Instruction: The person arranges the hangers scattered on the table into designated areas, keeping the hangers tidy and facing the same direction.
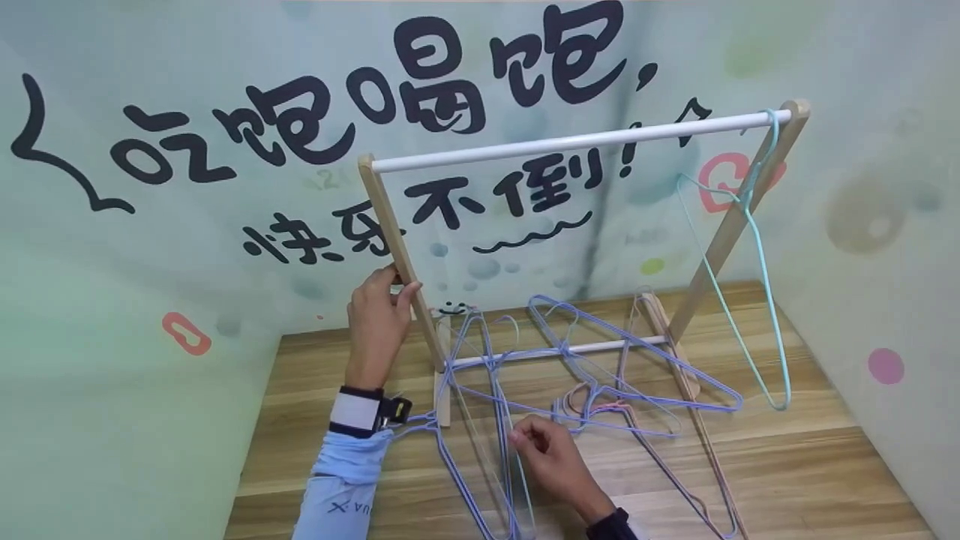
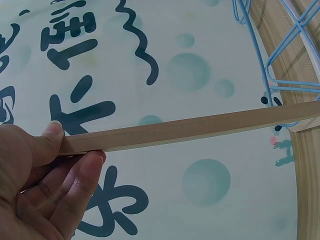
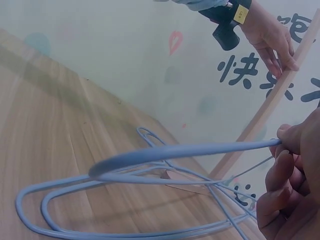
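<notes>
My left hand (image 1: 377,319) holds the left wooden post (image 1: 397,247) of a small clothes rack, thumb on one side and fingers on the other. The same grip on the post (image 2: 190,129) shows in the left wrist view. Low in front of the rack, my right hand (image 1: 556,461) pinches the wire of a blue clothes hanger (image 3: 190,151) between thumb and fingers. More blue hangers (image 3: 125,235) lie beneath it, overlapping on the wooden surface. A light turquoise hanger (image 1: 765,270) hangs by its hook from the right end of the rack's white top rail (image 1: 585,140).
Several tangled hangers (image 1: 637,322) lie around the rack's lower white bar (image 1: 615,346), some with pinkish wire (image 1: 574,397). The wood-grain surface (image 1: 810,465) meets patterned walls (image 1: 112,300) at the back and both sides. Large dark lettering covers the back wall.
</notes>
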`<action>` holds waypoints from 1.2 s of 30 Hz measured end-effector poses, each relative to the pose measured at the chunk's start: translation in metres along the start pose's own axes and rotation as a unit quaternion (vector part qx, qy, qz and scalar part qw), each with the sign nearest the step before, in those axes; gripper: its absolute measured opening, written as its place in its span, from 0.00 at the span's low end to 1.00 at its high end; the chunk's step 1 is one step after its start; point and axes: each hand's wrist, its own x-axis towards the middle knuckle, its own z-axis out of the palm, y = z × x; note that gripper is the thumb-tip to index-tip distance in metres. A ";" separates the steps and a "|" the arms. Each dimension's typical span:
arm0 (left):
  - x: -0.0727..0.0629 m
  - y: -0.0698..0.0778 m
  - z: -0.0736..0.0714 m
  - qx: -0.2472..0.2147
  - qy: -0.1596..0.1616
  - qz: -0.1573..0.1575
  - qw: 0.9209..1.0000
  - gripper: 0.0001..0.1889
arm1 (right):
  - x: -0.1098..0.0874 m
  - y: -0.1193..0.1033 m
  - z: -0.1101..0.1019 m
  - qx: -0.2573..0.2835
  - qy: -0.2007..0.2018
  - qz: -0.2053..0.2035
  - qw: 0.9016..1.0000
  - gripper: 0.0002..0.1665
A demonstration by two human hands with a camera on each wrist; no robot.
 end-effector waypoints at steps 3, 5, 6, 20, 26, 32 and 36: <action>0.000 0.000 -0.001 -0.007 0.003 0.003 1.000 0.14 | 0.000 0.002 -0.001 0.010 -0.009 -0.003 1.000 0.06; -0.001 0.001 -0.001 -0.012 0.003 0.002 1.000 0.14 | 0.000 0.009 -0.001 0.015 -0.013 -0.004 1.000 0.06; -0.001 0.002 -0.001 -0.014 0.003 0.000 1.000 0.14 | 0.000 0.013 -0.001 0.015 -0.013 -0.006 1.000 0.06; -0.001 0.001 0.000 -0.016 0.000 -0.015 1.000 0.13 | -0.003 0.024 -0.004 0.023 -0.017 -0.005 1.000 0.07; -0.001 0.001 -0.001 -0.012 -0.003 -0.013 1.000 0.15 | -0.003 0.024 -0.006 0.021 -0.022 -0.018 0.999 0.06; 0.000 0.000 0.000 -0.014 0.000 -0.004 1.000 0.15 | -0.004 0.015 -0.009 0.023 -0.017 -0.046 0.999 0.06; 0.001 -0.002 0.000 -0.013 0.001 0.001 1.000 0.17 | -0.005 0.009 -0.012 0.028 -0.013 -0.057 0.998 0.06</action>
